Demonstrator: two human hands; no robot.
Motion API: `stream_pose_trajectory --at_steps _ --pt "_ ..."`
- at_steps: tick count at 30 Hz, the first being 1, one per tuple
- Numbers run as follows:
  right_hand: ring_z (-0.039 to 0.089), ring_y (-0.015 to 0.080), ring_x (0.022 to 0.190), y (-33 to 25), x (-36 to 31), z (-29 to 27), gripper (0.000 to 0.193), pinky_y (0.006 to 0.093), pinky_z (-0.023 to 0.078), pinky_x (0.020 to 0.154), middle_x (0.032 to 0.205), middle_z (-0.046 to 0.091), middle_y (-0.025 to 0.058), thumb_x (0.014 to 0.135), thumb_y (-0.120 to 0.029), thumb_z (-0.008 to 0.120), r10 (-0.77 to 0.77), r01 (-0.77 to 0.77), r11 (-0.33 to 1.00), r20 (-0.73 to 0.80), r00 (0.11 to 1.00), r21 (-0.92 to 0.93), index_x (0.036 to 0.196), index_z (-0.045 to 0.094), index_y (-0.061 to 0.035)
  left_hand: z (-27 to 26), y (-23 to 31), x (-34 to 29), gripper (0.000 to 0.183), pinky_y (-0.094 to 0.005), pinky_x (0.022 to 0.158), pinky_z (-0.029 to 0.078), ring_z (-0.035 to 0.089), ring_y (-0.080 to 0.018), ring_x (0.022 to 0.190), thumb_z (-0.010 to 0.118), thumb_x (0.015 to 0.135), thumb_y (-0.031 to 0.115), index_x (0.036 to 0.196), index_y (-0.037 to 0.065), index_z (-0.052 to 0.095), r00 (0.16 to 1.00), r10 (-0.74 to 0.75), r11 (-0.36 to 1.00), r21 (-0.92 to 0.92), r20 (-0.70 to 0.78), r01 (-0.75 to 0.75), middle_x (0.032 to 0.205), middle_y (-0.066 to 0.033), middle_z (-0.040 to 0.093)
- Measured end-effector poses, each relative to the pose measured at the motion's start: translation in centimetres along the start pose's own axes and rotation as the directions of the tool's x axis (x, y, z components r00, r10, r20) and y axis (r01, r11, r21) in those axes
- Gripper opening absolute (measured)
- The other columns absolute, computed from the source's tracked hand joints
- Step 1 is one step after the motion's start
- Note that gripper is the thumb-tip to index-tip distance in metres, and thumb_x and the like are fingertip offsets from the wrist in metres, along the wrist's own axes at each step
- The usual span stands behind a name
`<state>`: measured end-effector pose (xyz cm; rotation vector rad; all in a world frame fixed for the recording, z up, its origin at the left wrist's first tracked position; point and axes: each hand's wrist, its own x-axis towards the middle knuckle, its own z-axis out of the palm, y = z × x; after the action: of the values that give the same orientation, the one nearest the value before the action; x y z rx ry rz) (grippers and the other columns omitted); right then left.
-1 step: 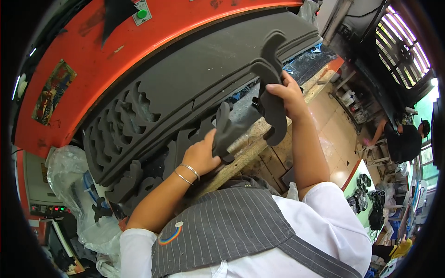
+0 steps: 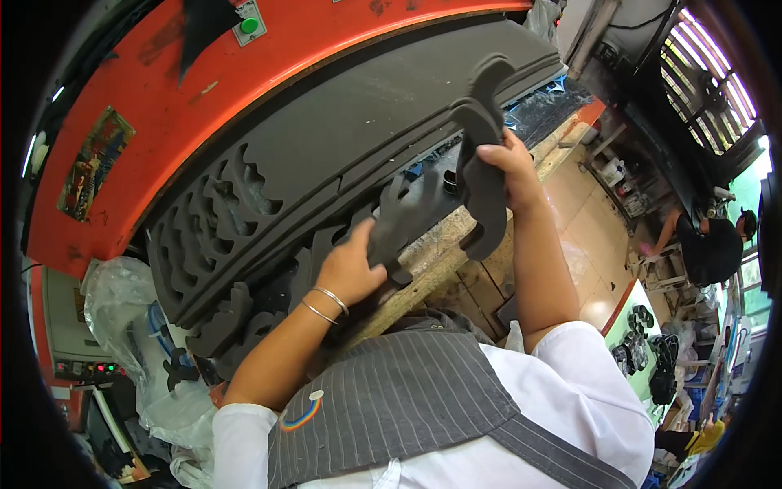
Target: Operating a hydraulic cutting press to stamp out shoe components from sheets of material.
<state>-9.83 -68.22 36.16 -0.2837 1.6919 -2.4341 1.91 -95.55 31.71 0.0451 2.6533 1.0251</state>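
My right hand (image 2: 513,169) grips a stack of wavy dark grey foam cutouts (image 2: 486,191), thumb on the near face, held upright over the wooden front edge. My left hand (image 2: 350,265) is closed on another wavy foam cutout (image 2: 397,224), slightly blurred, a little left of the stack. Further left, several loose foam cutouts (image 2: 224,322) lie along the bench. Behind them sit layered grey foam sheets (image 2: 350,106), with a row of wavy cut holes (image 2: 220,196) at their left end.
An orange-red machine body (image 2: 155,73) with a green button (image 2: 249,25) rises behind the sheets. A wooden ledge (image 2: 436,253) borders the bench. Clear plastic bags (image 2: 122,301) hang at left. On the right are a green-topped table (image 2: 623,334) with black parts and another person (image 2: 707,253).
The foam stack in my right hand has shifted slightly to the right. My left hand and its cutout have moved slightly, and the cutout's upper end has tilted.
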Motion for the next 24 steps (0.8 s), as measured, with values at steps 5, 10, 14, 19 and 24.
stream_pose_trajectory --at_steps 5,10,14,19,24 --pt "0.052 0.0323 0.122 1.7 -2.2 2.5 0.079 0.0428 0.046 0.1 0.13 0.051 0.021 0.07 -0.03 0.066 0.031 -0.088 0.873 0.126 0.991 0.479 0.137 0.04 0.0027 -5.0 -0.1 3.0 0.07 -0.0337 0.088 0.049 0.063 -0.0249 0.102 0.075 0.072 0.018 0.13 -0.006 0.044 0.82 0.109 0.915 -0.267 -0.562 -0.304 0.113 -0.0196 0.064" --pt "0.062 0.0215 0.097 3.0 -3.0 9.1 0.068 0.0352 0.052 0.089 0.114 0.06 0.0117 0.068 -0.02 0.068 -0.015 -0.097 0.923 0.288 0.958 0.373 0.131 0.048 -0.0016 -5.6 5.5 1.7 0.066 -0.0272 0.088 0.047 0.058 -0.0174 0.104 0.074 0.072 0.007 0.131 -0.001 0.046 0.971 0.241 0.931 -0.279 -0.01 -0.234 0.113 -0.0107 0.061" --pt "0.062 0.0192 0.091 1.3 -1.1 7.8 0.064 0.0318 0.052 0.082 0.105 0.062 0.0118 0.068 -0.017 0.07 0.028 -0.114 0.944 0.269 0.963 0.309 0.127 0.051 -0.0003 -7.4 2.6 1.3 0.066 -0.0335 0.1 0.042 0.055 -0.0204 0.115 0.076 0.076 0.013 0.136 0.003 0.048 0.899 0.428 0.893 -0.108 -0.086 -0.436 0.122 -0.0139 0.058" --pt "0.048 0.0249 0.115 0.2 0.0 6.8 0.065 0.0343 0.038 0.101 0.121 0.047 0.0112 0.059 -0.026 0.082 0.022 0.273 0.836 0.528 0.849 -0.476 0.113 0.06 0.0036 -9.9 -3.9 -2.2 0.041 -0.0283 0.085 0.05 0.062 -0.0144 0.096 0.073 0.082 0.014 0.12 0.003 0.06 0.975 0.086 0.97 -0.207 -0.205 -0.129 0.105 -0.009 0.065" --pt "0.049 0.0346 0.116 6.0 0.6 10.4 0.066 0.0402 0.043 0.096 0.123 0.048 0.0196 0.062 -0.036 0.079 0.232 0.488 0.566 0.696 0.68 -0.665 0.111 0.059 0.0037 -5.6 -5.7 -5.7 0.066 -0.0356 0.086 0.051 0.064 -0.0287 0.097 0.077 0.073 0.04 0.118 -0.005 0.058 0.978 -0.148 0.986 0.059 -0.149 0.158 0.104 -0.0189 0.065"
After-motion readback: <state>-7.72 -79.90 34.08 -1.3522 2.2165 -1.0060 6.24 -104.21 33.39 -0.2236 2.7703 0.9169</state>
